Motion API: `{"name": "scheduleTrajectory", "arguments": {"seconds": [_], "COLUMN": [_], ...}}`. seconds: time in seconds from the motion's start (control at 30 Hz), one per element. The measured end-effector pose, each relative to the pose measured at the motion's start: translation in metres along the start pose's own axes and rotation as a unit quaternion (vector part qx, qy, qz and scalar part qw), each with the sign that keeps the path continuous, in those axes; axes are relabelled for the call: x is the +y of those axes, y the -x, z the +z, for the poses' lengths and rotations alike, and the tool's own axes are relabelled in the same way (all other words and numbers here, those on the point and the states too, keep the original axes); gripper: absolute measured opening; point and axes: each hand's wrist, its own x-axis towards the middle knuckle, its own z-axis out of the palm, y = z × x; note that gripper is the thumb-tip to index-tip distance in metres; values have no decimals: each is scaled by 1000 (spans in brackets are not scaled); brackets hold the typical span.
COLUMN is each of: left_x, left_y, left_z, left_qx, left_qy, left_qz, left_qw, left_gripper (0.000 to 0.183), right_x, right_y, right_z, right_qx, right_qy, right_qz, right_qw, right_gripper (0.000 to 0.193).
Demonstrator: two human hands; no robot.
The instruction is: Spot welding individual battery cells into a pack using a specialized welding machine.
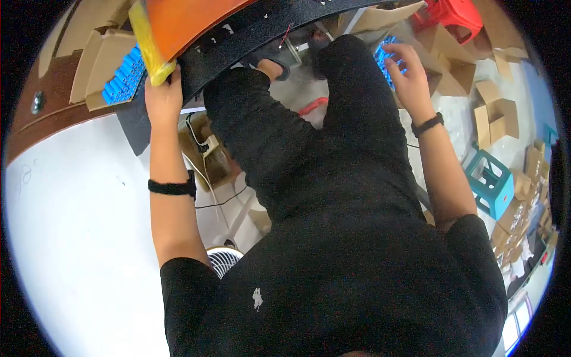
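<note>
While the person sits at a white table (65, 238), the left hand (163, 95) closes its fingers on a yellow packet (148, 44) at the edge of a black mat (238, 35). Beside the right knee, the right hand (410, 74) spreads open over blue cylinders (386, 50), touching them without a grip. More blue cylinders fill a cardboard box (104, 59) near the left hand.

Light is bright and even, with no hard shadows. The white tabletop (71, 238) below the left hand (163, 98) is washed out to near pure glare. The dark clothing between the two hands looks grainy and loses its folds. The right hand (410, 74) is slightly soft. Straight edges bow strongly toward the black round rim, and the corners are fully dark.
</note>
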Motion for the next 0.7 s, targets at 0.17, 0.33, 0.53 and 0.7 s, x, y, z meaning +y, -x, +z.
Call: {"name": "scheduleTrajectory", "arguments": {"seconds": [0.17,0.33,0.53,0.7], "left_x": [-20,-31,-8,78], "left_y": [-29,-29,24,7], "left_z": [-8,-38,-61,-77], "left_qx": [-36,-10,57,176], "left_qy": [-91,-156,383,379], "left_qz": [-25,6,-172,-72], "left_qw": [995,988,906,906], "left_gripper": [35,35,42,35], "right_x": [-21,-33,-13,-24], "right_y": [21,35,43,-31], "right_z": [-11,-22,-31,-27], "right_qx": [5,22,51,57], "right_qy": [10,-4,6,10], "right_qz": [-40,-33,12,-63], "right_qw": [999,999,999,996], "right_gripper": [19,18,17,17]}}
